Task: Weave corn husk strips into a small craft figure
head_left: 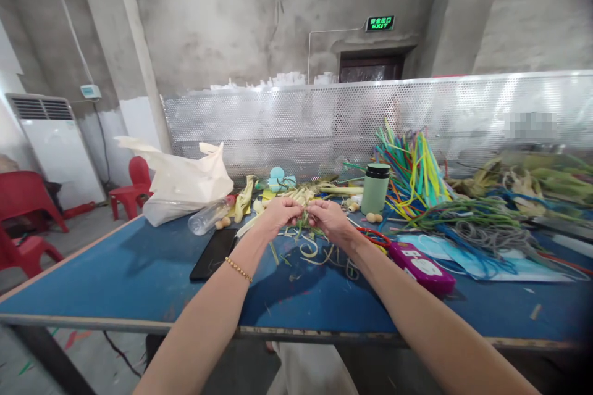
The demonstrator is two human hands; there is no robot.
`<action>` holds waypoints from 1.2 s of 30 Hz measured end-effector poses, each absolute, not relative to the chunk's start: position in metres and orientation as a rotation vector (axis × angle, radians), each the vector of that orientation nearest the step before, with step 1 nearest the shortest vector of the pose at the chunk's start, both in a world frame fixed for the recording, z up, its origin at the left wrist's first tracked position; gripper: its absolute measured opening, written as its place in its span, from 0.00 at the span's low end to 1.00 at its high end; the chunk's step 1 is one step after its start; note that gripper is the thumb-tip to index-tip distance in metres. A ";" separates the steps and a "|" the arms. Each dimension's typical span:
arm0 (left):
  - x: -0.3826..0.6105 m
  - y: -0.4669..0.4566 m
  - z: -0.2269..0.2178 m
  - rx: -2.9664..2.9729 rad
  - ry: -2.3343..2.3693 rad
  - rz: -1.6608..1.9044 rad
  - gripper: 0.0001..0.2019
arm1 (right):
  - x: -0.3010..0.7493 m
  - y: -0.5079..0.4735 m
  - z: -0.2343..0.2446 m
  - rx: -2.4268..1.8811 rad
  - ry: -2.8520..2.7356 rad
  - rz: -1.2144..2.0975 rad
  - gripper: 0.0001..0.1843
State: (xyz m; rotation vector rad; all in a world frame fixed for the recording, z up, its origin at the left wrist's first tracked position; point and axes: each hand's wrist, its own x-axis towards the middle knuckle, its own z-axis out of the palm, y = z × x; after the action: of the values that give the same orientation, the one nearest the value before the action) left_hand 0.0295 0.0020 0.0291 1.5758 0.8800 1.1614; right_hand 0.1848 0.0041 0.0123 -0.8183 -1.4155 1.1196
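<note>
Over the middle of the blue table, my left hand [283,213] and my right hand [328,217] come together with fingertips almost touching. Both are closed in a pinch; whatever small piece lies in the fingers is too small to make out. Pale green strips that look like corn husk [303,195] lie just behind and under the fingertips. Thin curled strips and scraps [309,251] are scattered on the table below my hands. A black phone or tablet [213,254] rests left of my left forearm, and a purple box [421,267] sits right of my right forearm.
A white plastic bag [188,182] and a clear bottle [210,216] stand at the left. Behind my right hand are a green jar with a black lid [375,190] and a bundle of coloured strips [417,173]. Cords [477,228] and blue face masks [504,265] lie right.
</note>
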 end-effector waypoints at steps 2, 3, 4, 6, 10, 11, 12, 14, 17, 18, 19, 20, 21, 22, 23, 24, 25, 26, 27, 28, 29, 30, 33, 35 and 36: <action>0.031 0.002 0.029 1.665 0.942 1.230 0.01 | 0.184 0.000 0.016 -0.800 -1.393 1.196 0.15; 0.031 0.002 0.029 1.719 0.984 1.266 0.01 | 0.184 -0.002 0.018 -0.787 -1.374 1.233 0.16; 0.031 0.002 0.029 1.772 1.031 1.294 0.02 | 0.184 -0.004 0.019 -0.777 -1.355 1.259 0.17; 0.030 0.002 0.030 1.854 1.136 1.317 0.02 | 0.184 -0.005 0.022 -0.765 -1.335 1.274 0.18; 0.029 0.003 0.030 1.940 1.266 1.308 0.04 | 0.185 -0.004 0.024 -0.719 -1.335 1.250 0.16; 0.029 0.003 0.030 1.926 1.241 1.305 0.04 | 0.186 -0.004 0.025 -0.700 -1.326 1.246 0.15; 0.030 0.003 0.030 1.876 1.190 1.302 0.05 | 0.186 -0.003 0.025 -0.683 -1.315 1.247 0.15; 0.030 0.003 0.030 1.700 1.042 1.291 0.04 | 0.187 -0.002 0.024 -0.659 -1.301 1.253 0.14; 0.030 0.003 0.031 1.461 0.857 1.276 0.01 | 0.187 0.000 0.021 -0.668 -1.311 1.236 0.14; 0.030 0.003 0.031 1.413 0.811 1.272 0.01 | 0.187 0.001 0.020 -0.679 -1.319 1.218 0.14; 0.029 0.003 0.032 1.372 0.767 1.271 0.02 | 0.187 0.002 0.019 -0.689 -1.328 1.198 0.13; 0.029 0.003 0.032 1.330 0.724 1.271 0.02 | 0.187 0.004 0.017 -0.703 -1.334 1.175 0.12; 0.029 0.003 0.032 1.291 0.678 1.270 0.03 | 0.187 0.006 0.016 -0.720 -1.339 1.148 0.11; 0.029 0.003 0.032 1.258 0.634 1.264 0.03 | 0.187 0.007 0.014 -0.743 -1.343 1.119 0.09; 0.029 0.003 0.032 1.228 0.597 1.253 0.03 | 0.187 0.009 0.013 -0.770 -1.348 1.092 0.08; 0.029 0.002 0.032 1.197 0.570 1.246 0.03 | 0.187 0.010 0.012 -0.796 -1.351 1.067 0.07; 0.030 0.002 0.032 1.166 0.550 1.235 0.03 | 0.187 0.011 0.012 -0.818 -1.354 1.046 0.06; 0.030 0.001 0.032 1.137 0.536 1.223 0.03 | 0.186 0.011 0.011 -0.827 -1.355 1.029 0.05; 0.030 0.001 0.031 1.110 0.528 1.209 0.03 | 0.186 0.011 0.012 -0.824 -1.349 1.023 0.05; 0.031 0.001 0.031 1.090 0.527 1.197 0.03 | 0.185 0.011 0.012 -0.812 -1.331 1.027 0.06; 0.031 0.000 0.030 1.086 0.535 1.186 0.03 | 0.185 0.010 0.013 -0.794 -1.307 1.044 0.06; 0.031 0.000 0.030 1.101 0.553 1.173 0.04 | 0.185 0.008 0.015 -0.773 -1.281 1.076 0.07; 0.032 0.000 0.028 1.199 0.636 1.155 0.04 | 0.185 0.003 0.020 -0.706 -1.198 1.195 0.08; 0.034 0.001 0.027 1.287 0.692 1.152 0.04 | 0.186 0.001 0.022 -0.676 -1.162 1.236 0.10; 0.034 0.001 0.026 1.335 0.735 1.159 0.04 | 0.187 0.001 0.023 -0.668 -1.149 1.241 0.10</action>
State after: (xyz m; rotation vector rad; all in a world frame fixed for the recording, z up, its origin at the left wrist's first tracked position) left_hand 0.0344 0.0015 0.0262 1.3349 0.7351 1.1592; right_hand 0.1868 0.0011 0.0232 -0.6677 -1.1489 1.2407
